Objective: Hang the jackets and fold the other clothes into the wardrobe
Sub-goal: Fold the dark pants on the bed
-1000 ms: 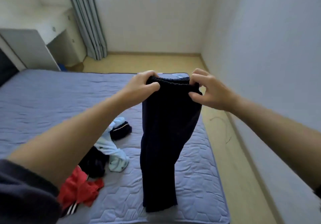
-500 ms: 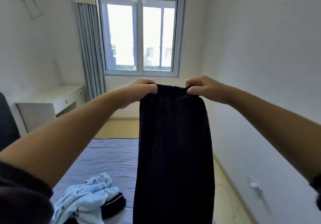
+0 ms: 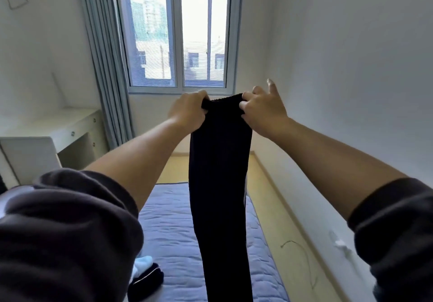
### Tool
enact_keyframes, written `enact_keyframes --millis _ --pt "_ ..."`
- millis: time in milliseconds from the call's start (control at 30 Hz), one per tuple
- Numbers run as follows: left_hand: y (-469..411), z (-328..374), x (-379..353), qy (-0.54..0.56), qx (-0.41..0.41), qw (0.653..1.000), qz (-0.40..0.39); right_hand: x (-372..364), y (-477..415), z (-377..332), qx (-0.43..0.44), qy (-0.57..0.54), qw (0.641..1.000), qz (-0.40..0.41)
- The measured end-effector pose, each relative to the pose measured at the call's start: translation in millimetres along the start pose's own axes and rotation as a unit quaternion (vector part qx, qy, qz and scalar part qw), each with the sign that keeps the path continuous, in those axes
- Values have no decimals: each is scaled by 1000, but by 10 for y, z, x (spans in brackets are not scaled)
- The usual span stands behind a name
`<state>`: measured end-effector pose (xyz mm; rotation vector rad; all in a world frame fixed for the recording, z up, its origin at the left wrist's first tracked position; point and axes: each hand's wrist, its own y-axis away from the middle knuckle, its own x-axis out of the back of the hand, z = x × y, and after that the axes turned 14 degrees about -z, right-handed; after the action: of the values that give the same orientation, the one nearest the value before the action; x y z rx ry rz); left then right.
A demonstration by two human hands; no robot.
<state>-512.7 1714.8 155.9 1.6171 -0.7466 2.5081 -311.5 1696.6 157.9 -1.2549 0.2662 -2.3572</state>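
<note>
Bedding first: the quilted lilac mattress (image 3: pixel 173 229) lies below, broad and flat, and I judge it the sensible place to lay the fold. Trousers (image 3: pixel 220 184) hang over it at arm's length before the window (image 3: pixel 178 36). They form a long dark strip, the legs apparently lying one on the other, though the fabric is too dark to make out seams.

To fold well, hold the waistband (image 3: pixel 225 99) taut and level and let the legs hang straight so the creases drop out. Then lower the hems onto the mattress and bring the top down over them.

The cloth looks soft, matte and fairly heavy, gathered at the elastic top. Left hand (image 3: pixel 188 111) grips one waistband corner with curled fingers. Right hand (image 3: pixel 262 111) pinches the other corner, with a finger or two lifted free. A small heap (image 3: pixel 147 276) of pale blue and dark clothes sits at the mattress's near left, partly behind the sleeve (image 3: pixel 70 231).
</note>
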Motion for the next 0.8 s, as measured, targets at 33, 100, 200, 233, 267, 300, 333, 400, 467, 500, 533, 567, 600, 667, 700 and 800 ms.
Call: enact_keyframes --millis 33,100,200,233,267,300,333,400,467,500,533,567,600,667,700,800 --pt "10 -5 -23 12 -4 1000 8 3 31 0 0 14 1000 7" --pt "70 -29 -118 33 -14 999 13 -48 138 -34 13 29 999 25" --pt "265 -110 -367 61 -34 998 -11 -210 395 -175 18 44 999 24" --pt "357 -152 -477 67 -36 997 -22 -292 512 -254 20 37 999 18" --pt "464 -199 -594 69 -36 996 -33 -393 639 -353 27 25 999 12" --pt "588 -248 -718 64 -33 996 -43 -499 773 -461 36 14 999 8" --pt "737 -297 -850 55 -33 996 -56 -607 923 -584 44 5 999 3" --pt "1086 -400 -1147 34 -38 995 -88 -831 1250 -865 60 -19 998 -11" --pt "1490 -512 -1477 37 -37 990 -134 -1061 1620 -1192 73 -40 996 -24" --pt "1702 -571 -1650 42 -31 986 -161 -1179 1814 -1366 82 -45 995 -31" --pt "1921 -623 -1819 45 -25 981 -186 -1293 2018 -1544 93 -50 993 -43" --pt "2137 -675 -1987 47 -19 976 -211 -1398 2221 -1720 106 -56 991 -59" --pt "2356 -720 -2145 48 -11 971 -233 -1492 2422 -1890 121 -63 988 -79" --pt "2790 -797 -2431 49 8 963 -266 -1648 2807 -2200 151 -78 978 -121" --pt "3003 -825 -2554 51 17 958 -280 -1701 2986 -2333 166 -88 973 -137" --pt "3590 -868 -2823 60 26 943 -325 -1748 3458 -2615 203 -128 960 -144"
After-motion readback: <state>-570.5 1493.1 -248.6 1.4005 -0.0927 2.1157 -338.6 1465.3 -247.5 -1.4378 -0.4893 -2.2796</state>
